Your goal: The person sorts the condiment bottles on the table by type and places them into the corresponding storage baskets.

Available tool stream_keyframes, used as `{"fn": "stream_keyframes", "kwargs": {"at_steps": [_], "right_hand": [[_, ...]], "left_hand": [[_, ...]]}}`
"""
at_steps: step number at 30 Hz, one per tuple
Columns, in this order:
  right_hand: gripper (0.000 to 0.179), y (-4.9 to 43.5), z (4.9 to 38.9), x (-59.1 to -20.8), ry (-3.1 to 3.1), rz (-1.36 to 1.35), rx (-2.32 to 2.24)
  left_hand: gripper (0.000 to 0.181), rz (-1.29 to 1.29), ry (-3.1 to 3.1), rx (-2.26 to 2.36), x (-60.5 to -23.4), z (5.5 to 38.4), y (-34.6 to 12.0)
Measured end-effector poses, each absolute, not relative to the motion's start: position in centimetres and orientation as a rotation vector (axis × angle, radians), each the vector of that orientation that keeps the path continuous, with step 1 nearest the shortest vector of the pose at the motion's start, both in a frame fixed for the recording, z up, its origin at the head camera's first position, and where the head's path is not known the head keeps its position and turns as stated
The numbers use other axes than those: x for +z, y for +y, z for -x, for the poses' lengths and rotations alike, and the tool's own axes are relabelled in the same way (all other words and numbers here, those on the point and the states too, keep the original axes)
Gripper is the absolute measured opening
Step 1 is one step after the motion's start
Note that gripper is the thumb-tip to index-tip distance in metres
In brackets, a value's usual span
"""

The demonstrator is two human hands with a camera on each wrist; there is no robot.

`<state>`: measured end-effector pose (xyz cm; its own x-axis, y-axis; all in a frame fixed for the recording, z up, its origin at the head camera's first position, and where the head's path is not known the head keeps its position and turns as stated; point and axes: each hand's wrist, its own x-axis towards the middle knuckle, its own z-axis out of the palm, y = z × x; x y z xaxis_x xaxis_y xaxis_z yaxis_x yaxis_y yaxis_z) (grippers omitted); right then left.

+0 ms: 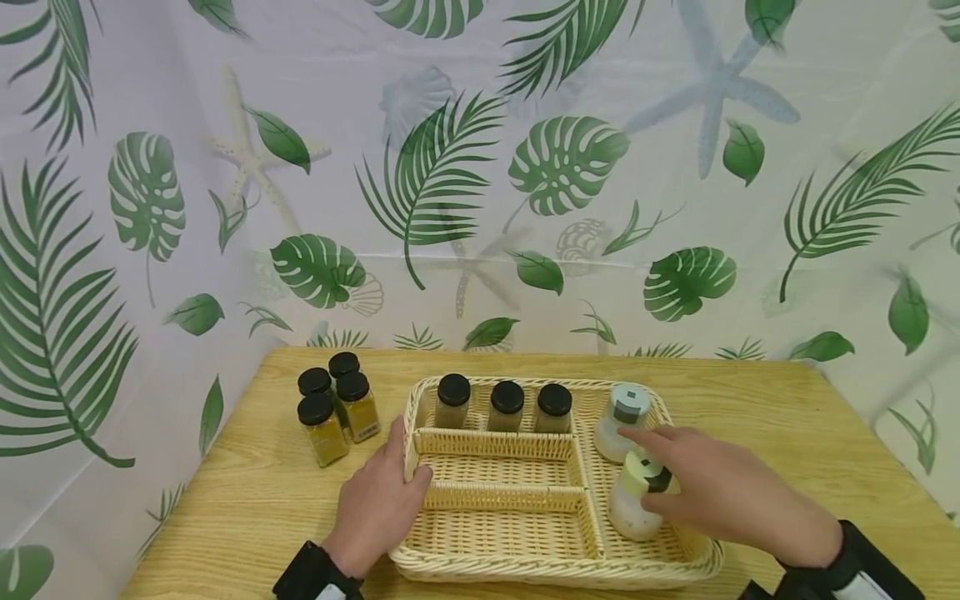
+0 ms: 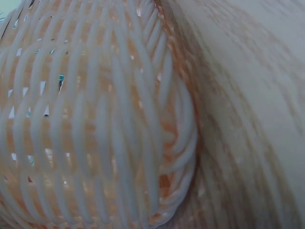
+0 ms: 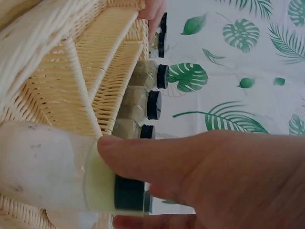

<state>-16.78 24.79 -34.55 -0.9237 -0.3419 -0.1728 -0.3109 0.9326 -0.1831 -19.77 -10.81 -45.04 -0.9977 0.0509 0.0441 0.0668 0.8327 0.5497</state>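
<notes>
A wicker basket [image 1: 517, 571] with several compartments lies on the table. My left hand [image 1: 381, 504] grips its left rim, thumb over the inner side. The left wrist view shows only the woven basket side [image 2: 95, 119] close up. In the right compartment stands a clear seasoning jar with a pale green lid [image 1: 633, 504]. My right hand [image 1: 720, 483] holds this jar around its lid, with the thumb [image 3: 138, 155] on one side and fingers on the other. Just behind it is a similar jar with a pale blue lid [image 1: 628, 400], near my fingertips.
Three black-lidded spice jars [image 1: 506, 404] stand in the basket's back compartment. Several more black-lidded jars [image 1: 327, 442], some with yellow contents, cluster on the wooden table [image 1: 232, 517] left of the basket. A leaf-patterned cloth [image 1: 465, 208] hangs behind the table.
</notes>
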Motion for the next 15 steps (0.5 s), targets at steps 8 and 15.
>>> {"fn": "stream_keyframes", "kwargs": {"at_steps": [8,15], "right_hand": [[0.087,27.8,16.6,-34.5,2.862,0.434,-0.342],[0.05,30.0,17.6,-36.0,2.97,0.386,-0.519]], "left_hand": [[0.073,0.108,-2.953,-0.89,-45.2,19.7,-10.9],[0.074,0.121,-2.957,-0.889,-45.3,19.7,-10.8]]}}
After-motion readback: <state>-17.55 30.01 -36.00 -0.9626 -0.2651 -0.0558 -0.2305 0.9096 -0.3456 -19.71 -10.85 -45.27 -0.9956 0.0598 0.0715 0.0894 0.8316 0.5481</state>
